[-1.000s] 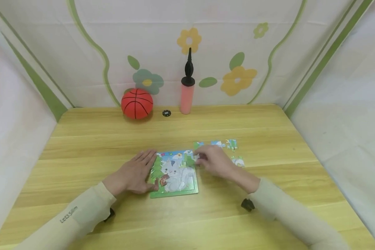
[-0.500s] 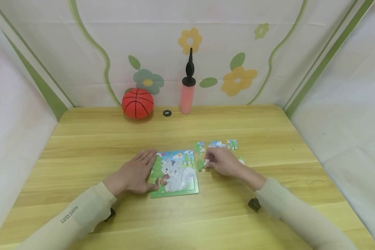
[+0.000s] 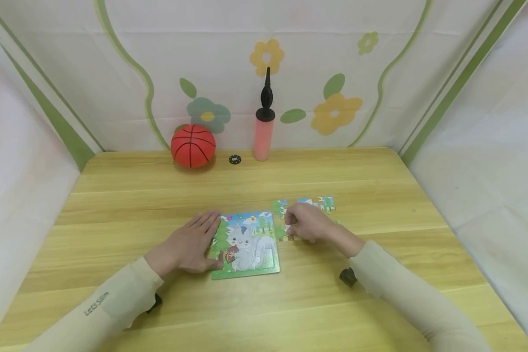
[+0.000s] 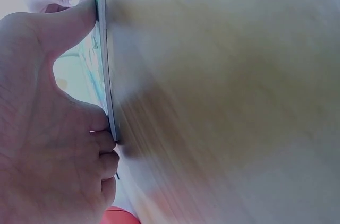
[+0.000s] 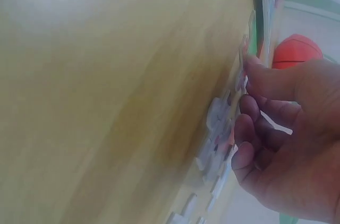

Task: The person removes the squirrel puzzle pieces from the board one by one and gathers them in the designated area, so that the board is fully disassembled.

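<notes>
A square jigsaw puzzle [image 3: 246, 249] with a grey squirrel picture lies flat on the wooden table. Along its left side rests my left hand [image 3: 191, 244], fingers extended at the upper edge and thumb over the lower left part; the left wrist view has the thumb [image 4: 74, 25] on the board's edge. Right of the board, my right hand [image 3: 310, 222] bends low over loose pieces. Its thumb and fingers pinch a puzzle piece [image 5: 241, 62] near the board's right edge. Other loose pieces [image 3: 327, 202] lie behind the hand, partly covered by it.
At the back of the table sit a red toy basketball [image 3: 193, 146], a black disc marked 100 [image 3: 235, 159] and an upright pink hand pump [image 3: 263, 139] with a black top. A flowered cloth [image 3: 334, 58] hangs behind.
My right hand first drew back rightward from the board's upper right edge with a piece, then shifted slightly left again. The left hand stays put on the board.
</notes>
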Available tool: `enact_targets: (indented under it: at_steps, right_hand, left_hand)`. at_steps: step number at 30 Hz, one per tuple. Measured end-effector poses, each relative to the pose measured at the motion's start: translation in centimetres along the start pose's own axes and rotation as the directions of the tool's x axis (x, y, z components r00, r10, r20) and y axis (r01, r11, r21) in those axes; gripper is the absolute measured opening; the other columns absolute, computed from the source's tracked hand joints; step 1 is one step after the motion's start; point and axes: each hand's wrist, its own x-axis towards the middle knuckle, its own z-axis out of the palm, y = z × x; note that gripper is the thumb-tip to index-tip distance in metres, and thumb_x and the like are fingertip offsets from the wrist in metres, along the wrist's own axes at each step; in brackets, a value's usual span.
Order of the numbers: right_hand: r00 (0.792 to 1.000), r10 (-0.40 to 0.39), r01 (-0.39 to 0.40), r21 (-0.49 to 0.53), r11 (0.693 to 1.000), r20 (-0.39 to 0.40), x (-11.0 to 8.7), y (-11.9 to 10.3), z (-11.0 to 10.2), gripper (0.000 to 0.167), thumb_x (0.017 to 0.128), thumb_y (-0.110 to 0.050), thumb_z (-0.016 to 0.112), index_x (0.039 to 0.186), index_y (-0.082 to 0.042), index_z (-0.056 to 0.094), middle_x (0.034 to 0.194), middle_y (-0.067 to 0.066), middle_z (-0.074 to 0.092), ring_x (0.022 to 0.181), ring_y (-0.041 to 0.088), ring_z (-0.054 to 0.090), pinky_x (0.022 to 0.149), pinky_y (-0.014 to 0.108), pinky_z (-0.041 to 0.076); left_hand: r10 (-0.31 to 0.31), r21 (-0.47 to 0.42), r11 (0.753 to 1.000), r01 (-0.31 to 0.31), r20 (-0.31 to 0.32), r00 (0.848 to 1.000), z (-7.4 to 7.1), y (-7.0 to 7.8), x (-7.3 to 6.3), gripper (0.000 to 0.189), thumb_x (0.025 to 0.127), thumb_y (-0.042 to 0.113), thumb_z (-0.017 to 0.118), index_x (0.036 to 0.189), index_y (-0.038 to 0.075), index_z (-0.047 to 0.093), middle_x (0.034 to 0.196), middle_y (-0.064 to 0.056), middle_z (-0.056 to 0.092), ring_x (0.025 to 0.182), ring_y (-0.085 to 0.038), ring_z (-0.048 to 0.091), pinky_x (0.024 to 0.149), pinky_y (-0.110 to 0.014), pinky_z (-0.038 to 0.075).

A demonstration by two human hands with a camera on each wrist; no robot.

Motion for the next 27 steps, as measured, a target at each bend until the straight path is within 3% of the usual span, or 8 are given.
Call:
enact_targets:
  at_steps: [8, 14, 17, 20, 23, 27]
  right_hand:
    - [1.0, 0.021, -0.022, 0.023, 1.0, 0.019, 0.0, -0.2, 0.0, 0.007, 0.094, -0.011, 0.076, 0.098, -0.008, 0.072, 0.1, 0.006, 0.076, 0.072, 0.015, 0.067, 0.071, 0.031, 0.062]
    - [0.999, -0.018, 0.016, -0.041, 0.999, -0.049, -0.3, -0.3, 0.4, 0.022, 0.093, -0.013, 0.077, 0.112, -0.004, 0.072, 0.108, 0.009, 0.075, 0.099, 0.023, 0.07, 0.092, 0.041, 0.063]
    - [0.994, -0.049, 0.045, -0.041, 0.998, -0.102, -0.4, -0.4, 0.6, 0.028, 0.095, -0.014, 0.073, 0.12, 0.0, 0.069, 0.107, 0.011, 0.075, 0.099, 0.024, 0.07, 0.09, 0.041, 0.062]
    - [0.977, -0.081, 0.074, -0.046, 0.996, -0.198, -0.5, -0.9, 1.2, 0.028, 0.098, -0.014, 0.068, 0.122, 0.003, 0.068, 0.102, 0.012, 0.076, 0.09, 0.022, 0.071, 0.081, 0.037, 0.063]
    - [0.949, -0.157, 0.135, -0.097, 0.986, -0.275, -0.9, -1.8, 2.2, 0.026, 0.098, -0.014, 0.066, 0.119, 0.002, 0.07, 0.103, 0.011, 0.077, 0.091, 0.022, 0.072, 0.081, 0.035, 0.063]
    - [0.929, -0.295, 0.25, -0.211, 0.945, -0.224, -1.9, -3.4, 3.6, 0.025, 0.095, -0.021, 0.072, 0.113, -0.004, 0.076, 0.105, 0.008, 0.075, 0.098, 0.022, 0.068, 0.086, 0.035, 0.061]
  left_hand:
    - [0.0, 0.007, 1.0, 0.0, 0.005, 1.0, -0.2, 0.1, 0.0, 0.111, 0.09, 0.066, 0.064, 0.161, -0.008, 0.023, 0.173, -0.025, 0.018, 0.162, -0.043, 0.019, 0.134, -0.057, 0.019]
    - [-0.003, 0.007, 1.0, 0.003, -0.015, 1.0, 0.0, 0.1, -0.1, 0.11, 0.09, 0.063, 0.065, 0.161, -0.009, 0.022, 0.173, -0.026, 0.017, 0.163, -0.043, 0.018, 0.134, -0.058, 0.019]
    - [0.01, 0.014, 1.0, -0.01, -0.036, 0.999, 0.1, 0.3, -0.3, 0.109, 0.091, 0.061, 0.066, 0.162, -0.008, 0.02, 0.174, -0.025, 0.014, 0.163, -0.043, 0.016, 0.134, -0.057, 0.018]
    - [0.047, 0.013, 0.999, -0.047, -0.052, 0.998, 0.1, 0.7, -0.4, 0.105, 0.093, 0.055, 0.067, 0.163, -0.006, 0.017, 0.175, -0.023, 0.011, 0.164, -0.041, 0.012, 0.135, -0.056, 0.017]
    - [0.094, 0.005, 0.996, -0.093, -0.048, 0.994, -0.2, 1.3, -0.3, 0.102, 0.095, 0.046, 0.069, 0.164, -0.004, 0.015, 0.176, -0.021, 0.008, 0.165, -0.04, 0.009, 0.135, -0.055, 0.015]
    - [0.139, -0.024, 0.99, -0.14, -0.02, 0.99, -0.7, 1.9, 0.0, 0.098, 0.096, 0.039, 0.071, 0.164, -0.003, 0.015, 0.176, -0.019, 0.007, 0.165, -0.038, 0.007, 0.135, -0.056, 0.014]
